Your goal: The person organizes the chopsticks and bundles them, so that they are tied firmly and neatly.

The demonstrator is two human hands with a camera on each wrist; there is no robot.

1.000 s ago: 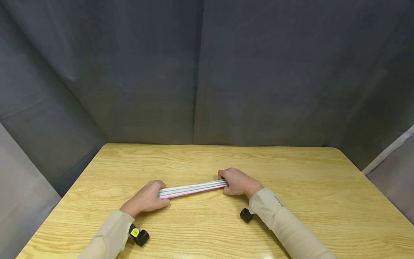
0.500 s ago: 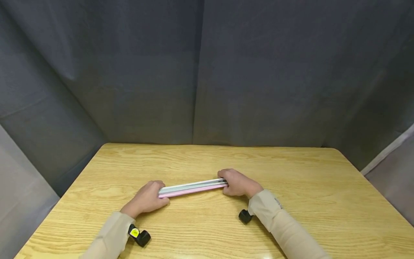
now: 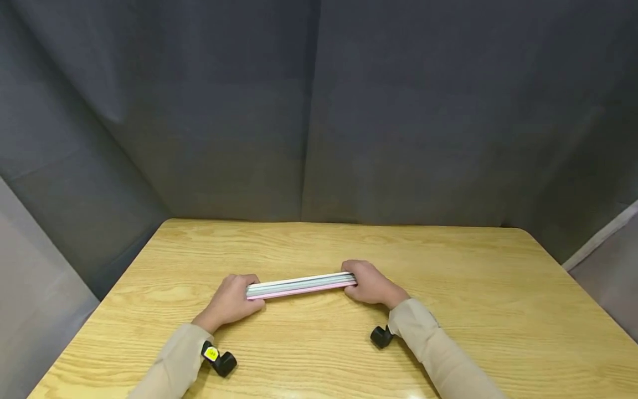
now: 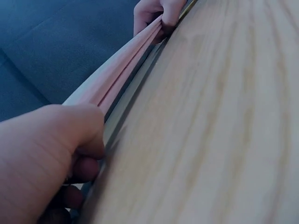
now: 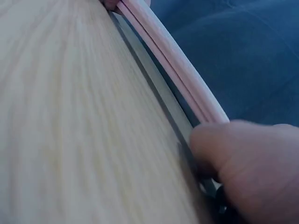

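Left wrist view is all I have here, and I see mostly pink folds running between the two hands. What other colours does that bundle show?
Observer: In the head view, the layered bundle also shows pale grey-green strips between a white strip and the pink one.

Operator: Does it run straight across the head picture?

Observer: No, it slants gently up the picture from the left hand to the right hand.

Operator: Is anything fixed by the left sleeve?

Observer: Yes, the head view shows a black device beside the cuff, with a yellow label.
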